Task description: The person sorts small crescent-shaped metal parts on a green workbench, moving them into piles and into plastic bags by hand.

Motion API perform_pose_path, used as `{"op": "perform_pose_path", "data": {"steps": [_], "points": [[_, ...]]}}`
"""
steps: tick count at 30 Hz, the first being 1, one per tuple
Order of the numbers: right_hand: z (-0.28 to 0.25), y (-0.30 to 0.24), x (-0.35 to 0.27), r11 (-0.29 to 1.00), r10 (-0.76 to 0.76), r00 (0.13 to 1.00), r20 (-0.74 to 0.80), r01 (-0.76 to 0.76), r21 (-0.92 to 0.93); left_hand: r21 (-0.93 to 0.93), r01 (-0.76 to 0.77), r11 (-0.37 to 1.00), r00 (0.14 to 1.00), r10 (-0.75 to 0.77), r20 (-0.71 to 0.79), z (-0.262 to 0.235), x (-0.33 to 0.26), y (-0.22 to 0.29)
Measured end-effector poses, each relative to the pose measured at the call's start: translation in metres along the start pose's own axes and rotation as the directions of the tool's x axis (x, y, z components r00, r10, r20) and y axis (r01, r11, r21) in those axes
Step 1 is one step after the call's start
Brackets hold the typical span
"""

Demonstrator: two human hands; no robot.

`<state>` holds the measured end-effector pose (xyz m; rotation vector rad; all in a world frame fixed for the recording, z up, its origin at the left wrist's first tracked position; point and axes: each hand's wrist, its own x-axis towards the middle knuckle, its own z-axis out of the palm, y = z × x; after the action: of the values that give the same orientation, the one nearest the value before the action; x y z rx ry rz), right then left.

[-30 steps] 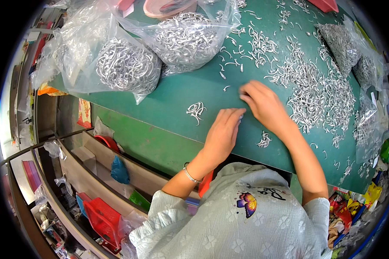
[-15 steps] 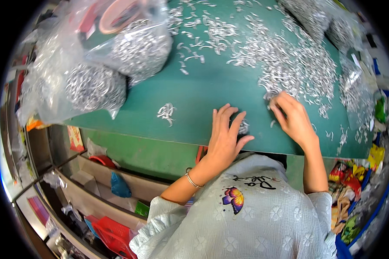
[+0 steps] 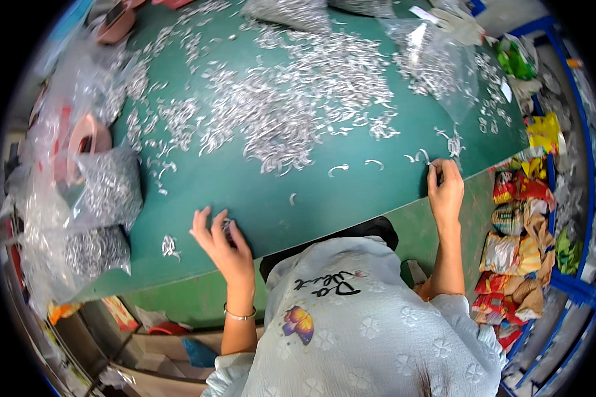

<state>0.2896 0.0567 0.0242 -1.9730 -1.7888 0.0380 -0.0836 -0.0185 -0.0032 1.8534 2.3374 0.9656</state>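
My left hand (image 3: 226,251) is near the front edge of the green table (image 3: 212,192), loosely curled, with small curved metal pieces (image 3: 228,229) showing between thumb and forefinger. A small cluster of the same silvery pieces (image 3: 170,247) lies on the tabletop to its left. Farther right, my right hand (image 3: 446,188) is at the table edge. Its thumb and forefinger are pinched at the end of a curved metal piece (image 3: 424,156). Other loose pieces (image 3: 454,143) lie just beyond those fingertips. What the palms hold is partly hidden.
A wide heap of metal pieces (image 3: 278,106) covers the middle of the table. Filled clear bags (image 3: 106,188) and a pink container (image 3: 89,135) stand at the left; another bag (image 3: 437,63) lies far right. Colourful packages (image 3: 510,255) and a blue rack (image 3: 576,288) are beyond the right edge.
The view has swung to the right. My right hand has left the heap's near edge for the scattered pieces at the right; my left hand is nearer the small cluster.
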Motion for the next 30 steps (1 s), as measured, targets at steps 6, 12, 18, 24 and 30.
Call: {"op": "perform_pose_path", "data": {"steps": [6,12,18,24,30], "points": [[0.0,0.023,0.01,0.993,0.091,0.989,-0.115,-0.081,0.089,-0.316,-0.181,0.931,0.931,0.266,0.248,0.021,0.007,0.068],[0.007,0.035,0.018,0.972,0.132,0.991,-0.017,-0.127,0.197,-0.389,-0.13,0.912,0.904,0.271,0.331,0.041,0.005,0.097],[0.002,0.008,0.01,0.979,-0.136,0.985,-0.106,0.15,0.137,-0.33,-0.17,0.929,0.858,0.304,0.414,0.049,-0.002,0.1],[0.02,0.009,0.009,0.998,-0.038,0.999,0.011,0.039,-0.047,-0.432,-0.185,0.883,0.84,0.37,0.397,0.056,0.008,0.111],[0.008,-0.012,0.001,0.856,0.06,0.997,0.038,-0.071,0.512,-0.535,-0.105,0.838,0.853,0.353,0.385,0.058,0.011,0.113]]}}
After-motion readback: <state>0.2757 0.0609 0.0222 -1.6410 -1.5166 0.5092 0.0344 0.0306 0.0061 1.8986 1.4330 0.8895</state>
